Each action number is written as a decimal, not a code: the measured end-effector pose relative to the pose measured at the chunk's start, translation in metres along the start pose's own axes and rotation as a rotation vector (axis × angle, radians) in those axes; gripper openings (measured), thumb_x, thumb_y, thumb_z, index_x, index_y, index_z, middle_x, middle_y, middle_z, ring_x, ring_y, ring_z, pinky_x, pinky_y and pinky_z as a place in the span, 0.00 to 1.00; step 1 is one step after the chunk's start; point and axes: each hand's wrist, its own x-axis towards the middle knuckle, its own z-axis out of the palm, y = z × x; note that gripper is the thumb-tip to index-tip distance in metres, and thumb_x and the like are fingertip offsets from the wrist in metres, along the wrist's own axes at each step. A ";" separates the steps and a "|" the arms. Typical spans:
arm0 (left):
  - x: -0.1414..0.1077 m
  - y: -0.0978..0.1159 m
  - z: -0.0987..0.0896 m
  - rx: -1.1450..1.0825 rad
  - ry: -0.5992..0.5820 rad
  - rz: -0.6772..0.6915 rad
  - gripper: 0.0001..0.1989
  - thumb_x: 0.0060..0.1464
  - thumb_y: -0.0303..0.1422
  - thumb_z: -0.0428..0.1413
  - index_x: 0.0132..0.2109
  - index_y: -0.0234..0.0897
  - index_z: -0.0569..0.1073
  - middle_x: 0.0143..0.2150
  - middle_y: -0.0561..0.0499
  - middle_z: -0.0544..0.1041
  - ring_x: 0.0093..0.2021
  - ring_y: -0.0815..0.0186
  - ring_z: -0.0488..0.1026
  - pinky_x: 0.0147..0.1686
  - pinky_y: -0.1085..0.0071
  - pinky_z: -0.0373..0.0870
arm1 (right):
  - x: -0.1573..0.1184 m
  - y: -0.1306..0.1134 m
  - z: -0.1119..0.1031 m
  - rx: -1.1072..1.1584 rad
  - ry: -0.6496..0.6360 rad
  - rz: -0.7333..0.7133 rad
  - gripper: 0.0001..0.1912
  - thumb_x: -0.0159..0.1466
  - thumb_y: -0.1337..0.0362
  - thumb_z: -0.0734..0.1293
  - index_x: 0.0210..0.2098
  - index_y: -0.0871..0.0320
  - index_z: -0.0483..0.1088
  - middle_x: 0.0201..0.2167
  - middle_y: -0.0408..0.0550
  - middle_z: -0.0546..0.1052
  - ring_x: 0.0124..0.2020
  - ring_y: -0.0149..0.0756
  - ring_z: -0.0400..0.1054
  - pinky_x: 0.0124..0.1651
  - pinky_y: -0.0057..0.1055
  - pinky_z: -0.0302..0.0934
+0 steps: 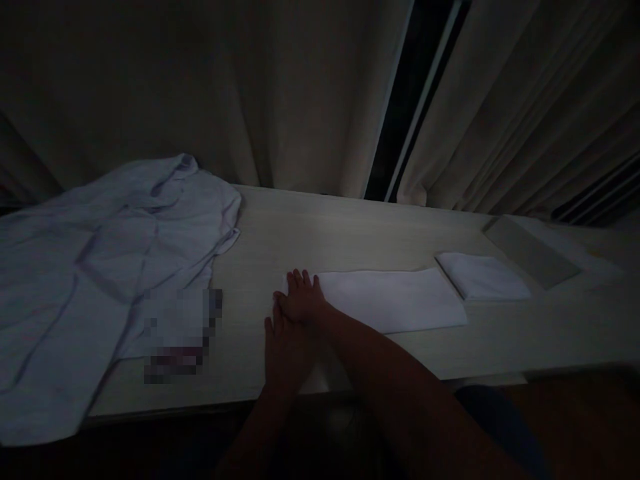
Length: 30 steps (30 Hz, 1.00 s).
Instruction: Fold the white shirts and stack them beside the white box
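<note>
A folded white cloth (pixel 390 299) lies as a long flat strip on a pale wooden surface. My right hand (pixel 303 300) rests on its left end, palm down with the fingers spread. Just below and left of it is my left hand (pixel 289 350), its fingers stretched out toward the cloth's left edge. The two hands overlap, the right one on top, so some left fingers are hidden. Neither hand is gripping anything that I can see. Beyond the strip's right end sits a smaller folded white cloth (pixel 483 277).
A rumpled white shirt-like garment (pixel 100 267) covers the left of the table (pixel 330 230) and hangs over its front edge. Flat grey sheet (pixel 530 250) and pale, thin material (pixel 570 247) lie far right. Curtains (pixel 300 100) hang behind. The light is dim.
</note>
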 end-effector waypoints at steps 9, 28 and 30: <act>-0.016 0.000 0.004 -0.021 -0.095 -0.051 0.40 0.59 0.47 0.41 0.65 0.13 0.54 0.68 0.24 0.52 0.70 0.43 0.47 0.66 0.49 0.43 | 0.037 0.005 0.006 -0.094 0.093 0.049 0.38 0.69 0.44 0.42 0.70 0.61 0.42 0.72 0.52 0.41 0.71 0.50 0.29 0.67 0.60 0.24; -0.035 0.021 -0.012 0.040 -0.354 -0.247 0.39 0.54 0.44 0.51 0.64 0.15 0.59 0.65 0.24 0.59 0.65 0.40 0.57 0.59 0.49 0.58 | 0.073 0.003 0.005 -0.184 0.292 0.117 0.34 0.72 0.50 0.42 0.69 0.66 0.44 0.71 0.60 0.44 0.71 0.49 0.32 0.67 0.58 0.27; -0.034 0.021 -0.011 0.016 -0.346 -0.253 0.41 0.52 0.44 0.53 0.64 0.14 0.59 0.65 0.22 0.59 0.64 0.39 0.58 0.58 0.49 0.58 | 0.072 -0.003 -0.003 -0.174 0.291 0.103 0.32 0.72 0.52 0.41 0.68 0.65 0.47 0.71 0.59 0.45 0.71 0.46 0.33 0.67 0.55 0.26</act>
